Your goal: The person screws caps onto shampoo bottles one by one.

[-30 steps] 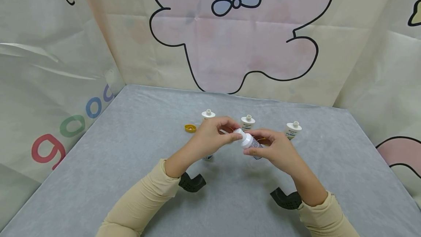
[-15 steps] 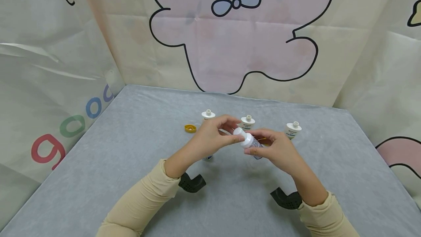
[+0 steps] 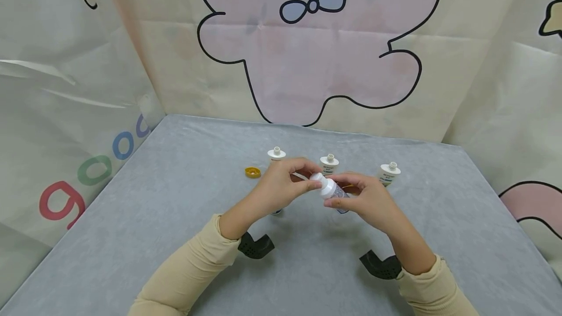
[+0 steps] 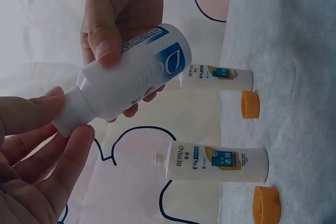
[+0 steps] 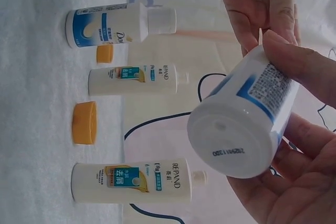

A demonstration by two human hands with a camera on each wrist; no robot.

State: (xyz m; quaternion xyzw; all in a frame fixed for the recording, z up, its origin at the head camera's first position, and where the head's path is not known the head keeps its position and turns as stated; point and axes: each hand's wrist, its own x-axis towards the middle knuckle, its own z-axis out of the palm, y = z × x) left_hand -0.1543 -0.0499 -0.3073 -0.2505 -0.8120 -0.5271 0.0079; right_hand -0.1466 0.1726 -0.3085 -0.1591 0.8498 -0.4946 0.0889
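My left hand [image 3: 287, 184] pinches the white cap [image 4: 75, 111] of a white-and-blue Dove bottle [image 4: 131, 72] between thumb and fingers. My right hand [image 3: 366, 199] grips the same bottle round its body. The bottle is tilted above the table, its capped end toward my left hand and its base [image 5: 231, 140] facing the right wrist camera. The cap sits on the bottle's neck. Another Dove bottle [image 5: 105, 24], capped, stands upright on the table, mostly hidden behind my left hand in the head view.
Three uncapped white REPAND bottles [image 3: 276, 153] [image 3: 329, 162] [image 3: 389, 172] stand in a row beyond my hands. Orange caps [image 3: 252, 172] [image 4: 266, 204] [image 4: 250, 104] lie near them on the grey cloth-covered table [image 3: 197, 160]. A printed curtain [image 3: 351, 72] hangs behind.
My left thumb and fingers shift slightly on the cap. Both hands and the held bottle otherwise stay nearly in place, and the head view moves a little.
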